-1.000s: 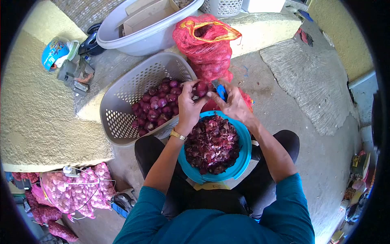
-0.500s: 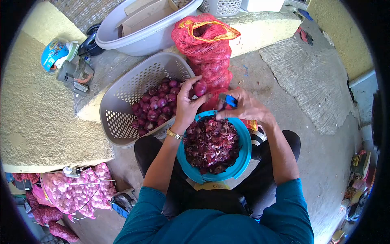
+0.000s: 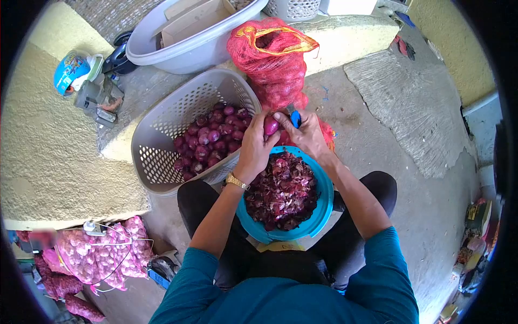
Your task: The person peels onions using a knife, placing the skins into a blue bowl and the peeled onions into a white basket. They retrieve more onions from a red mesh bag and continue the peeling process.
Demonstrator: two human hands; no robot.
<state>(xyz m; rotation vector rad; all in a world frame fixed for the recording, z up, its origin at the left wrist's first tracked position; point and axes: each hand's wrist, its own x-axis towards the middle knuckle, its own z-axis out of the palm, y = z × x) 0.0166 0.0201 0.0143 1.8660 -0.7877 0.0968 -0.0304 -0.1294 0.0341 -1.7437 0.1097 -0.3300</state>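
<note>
In the head view, a red onion is gripped in my left hand, which wears a gold watch at the wrist. My right hand is closed around a small blue-handled knife, and its thumb reaches to the onion. Both hands meet above the far rim of a turquoise basin. Dark red onion skins fill that basin between my knees. On the left, a grey perforated basket holds several red onions.
A red mesh sack of onions stands just beyond my hands. Behind the basket, a large grey tub rests on a ledge. Pink net bags of bulbs lie at lower left. A blue helmet sits at upper left.
My right hand has come left and up with the knife, so both hands now meet at the onion. The left hand has shifted slightly right and down with the onion.
</note>
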